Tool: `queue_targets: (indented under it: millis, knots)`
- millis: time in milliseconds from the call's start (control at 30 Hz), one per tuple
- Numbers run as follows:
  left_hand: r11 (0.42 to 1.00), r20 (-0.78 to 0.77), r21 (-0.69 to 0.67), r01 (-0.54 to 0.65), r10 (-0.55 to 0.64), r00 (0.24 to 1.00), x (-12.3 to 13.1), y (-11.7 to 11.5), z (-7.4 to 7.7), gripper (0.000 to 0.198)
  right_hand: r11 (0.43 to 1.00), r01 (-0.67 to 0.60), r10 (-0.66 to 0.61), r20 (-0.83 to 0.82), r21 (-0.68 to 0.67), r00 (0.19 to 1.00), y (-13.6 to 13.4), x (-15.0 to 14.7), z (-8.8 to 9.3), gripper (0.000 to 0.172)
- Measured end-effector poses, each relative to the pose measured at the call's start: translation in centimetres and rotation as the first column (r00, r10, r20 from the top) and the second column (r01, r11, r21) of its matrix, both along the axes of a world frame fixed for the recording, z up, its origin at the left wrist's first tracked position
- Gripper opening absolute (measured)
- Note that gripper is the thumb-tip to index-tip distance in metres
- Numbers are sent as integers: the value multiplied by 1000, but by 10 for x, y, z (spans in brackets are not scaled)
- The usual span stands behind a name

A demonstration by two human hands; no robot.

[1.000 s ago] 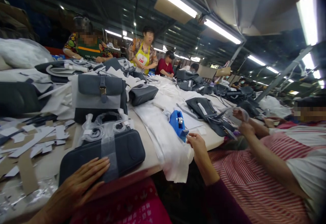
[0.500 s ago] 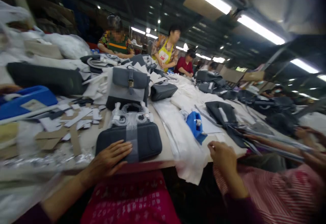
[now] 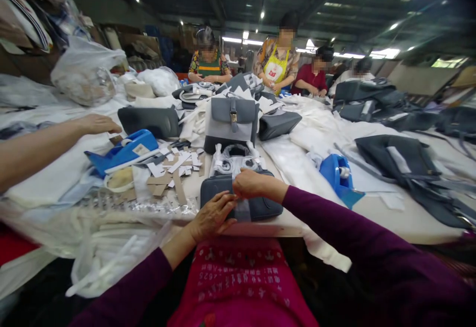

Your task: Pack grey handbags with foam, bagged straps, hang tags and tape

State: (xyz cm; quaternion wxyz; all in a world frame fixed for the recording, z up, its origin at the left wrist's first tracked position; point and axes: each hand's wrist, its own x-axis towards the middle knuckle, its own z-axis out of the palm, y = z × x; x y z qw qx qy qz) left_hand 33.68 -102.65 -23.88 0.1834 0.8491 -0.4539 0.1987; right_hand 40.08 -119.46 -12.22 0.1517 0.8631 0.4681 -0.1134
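Observation:
A dark grey bag [image 3: 266, 208] lies at the table's front edge, with a clear strip [image 3: 243, 212] running across its middle. My left hand [image 3: 213, 213] rests on the bag's near left part, fingers stretched out toward the strip. Over the strip, my right hand [image 3: 248, 183] is closed, its fingers curled; whatever they hold, if anything, is hidden. Both hands almost meet. Plastic-wrapped straps or handles [image 3: 238, 158] lie just behind the bag. Beyond them stands an upright grey backpack [image 3: 232, 124] with a flap and a metal buckle.
Blue tape dispensers stand right [image 3: 336, 173] and left [image 3: 128, 151]. Another person's arm [image 3: 92, 125] reaches in from the left. Cardboard and paper scraps [image 3: 174, 168] lie left of the bag. White wrapping sheets [image 3: 293, 153] and dark bags [image 3: 401, 158] cover the right. Several people work across the table.
My right hand has moved from beside the right-hand tape dispenser onto the strip on the bag. My left hand stays on the bag. The view has turned and levelled.

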Motion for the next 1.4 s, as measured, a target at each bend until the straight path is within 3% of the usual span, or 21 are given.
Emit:
queue_targets:
  millis: [333, 633, 833, 900, 967, 1100, 1200, 1267, 1333, 1400]
  knots:
    - [998, 23, 31, 48, -49, 999, 4, 4, -7, 42, 997, -73, 73, 21, -4, 997, 10, 11, -11, 16]
    - [998, 20, 43, 35, -35, 999, 3, 1, -4, 36, 999, -45, 41, 144, 27, 989, 20, -4, -20, 16]
    - [998, 5, 52, 48, -48, 999, 3, 0, 0, 39, 990, -127, 114, 174, 66, 978, 11, 24, -28, 15]
    - [998, -7, 53, 46, -46, 999, 3, 0, 1, 39, 989, -60, 42, 130, 137, 991, 7, 37, -27, 22]
    - [997, -12, 58, 42, -42, 999, 3, 0, 3, 40, 960, 88, -102, 39, 265, 994, 3, 49, -26, 20]
    - [998, -3, 59, 29, -29, 1000, 1, 2, 4, 41, 780, 352, -400, -20, 518, 916, -16, 64, -26, 10]
    - [999, -2, 38, 8, -8, 1000, 0, 4, 4, 42, 503, 469, -634, -59, 726, 771, -44, 61, -34, 33]
    - [1000, -14, 27, 1, -1, 1000, 0, 5, 5, 44, 306, 506, -720, -152, 807, 677, -63, 54, -47, 45]
    - [1000, -36, 19, -5, 6, 999, -1, 6, 6, 46, 140, 546, -738, -281, 826, 614, -79, 46, -64, 54]
    - [1000, -77, 7, -17, 18, 997, -3, 7, 7, 50, 17, 591, -697, -415, 806, 585, -90, 42, -81, 51]
